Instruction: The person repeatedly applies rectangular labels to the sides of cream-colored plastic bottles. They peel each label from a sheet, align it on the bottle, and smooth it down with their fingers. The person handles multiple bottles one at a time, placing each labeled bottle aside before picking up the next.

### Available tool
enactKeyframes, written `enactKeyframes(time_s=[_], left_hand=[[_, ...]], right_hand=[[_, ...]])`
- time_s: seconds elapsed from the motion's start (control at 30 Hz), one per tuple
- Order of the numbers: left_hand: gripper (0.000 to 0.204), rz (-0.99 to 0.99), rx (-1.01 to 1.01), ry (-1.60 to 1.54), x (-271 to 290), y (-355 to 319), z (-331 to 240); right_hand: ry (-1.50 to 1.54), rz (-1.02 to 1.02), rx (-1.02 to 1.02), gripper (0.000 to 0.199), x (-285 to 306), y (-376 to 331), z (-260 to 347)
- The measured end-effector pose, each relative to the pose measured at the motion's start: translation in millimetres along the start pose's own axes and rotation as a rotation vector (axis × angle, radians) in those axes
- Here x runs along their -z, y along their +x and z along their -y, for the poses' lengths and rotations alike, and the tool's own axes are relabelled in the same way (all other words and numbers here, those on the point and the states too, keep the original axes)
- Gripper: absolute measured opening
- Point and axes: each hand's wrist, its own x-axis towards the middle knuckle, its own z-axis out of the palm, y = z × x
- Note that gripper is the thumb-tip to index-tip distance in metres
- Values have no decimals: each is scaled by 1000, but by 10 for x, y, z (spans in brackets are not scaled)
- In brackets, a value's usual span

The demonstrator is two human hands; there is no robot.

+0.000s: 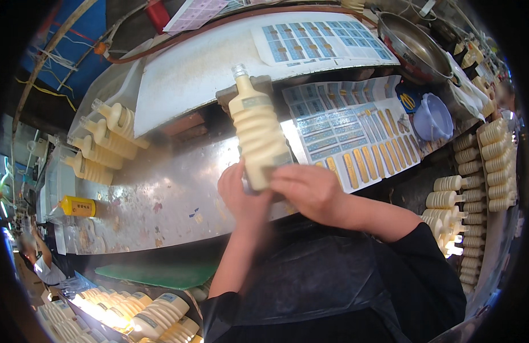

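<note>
Reaches forward with both forearms (373,214). Grasps the cream bottle (256,128) above the metal table (173,211), with left hand (237,191) at its lower side and right hand (307,187) near its base. Cannot see clearly the left fingers (242,169), blurred and partly hidden.

Glare streaks the metal tabletop (161,200), blur softens the hands (241,194), and fisheye distortion bends the black-rimmed edges.
</note>
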Motion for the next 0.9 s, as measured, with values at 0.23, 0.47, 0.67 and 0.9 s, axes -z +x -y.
enactKeyframes(time_s=[0.23,0.47,0.67,0.9], left_hand=[[66,213,415,-349,-22,-94,185],[66,122,-20,-24,129,111,-121],[68,109,16,-9,-82,94,-153],[70,139,-154,89,-63,128,-185]], right_hand=[[412,-37,-509,17,54,26,-77],[572,143,-822,39,165,-29,-279],[502,169,-911,49,301,-256,-474],[-257,303,-400,28,763,-1117,-685]])
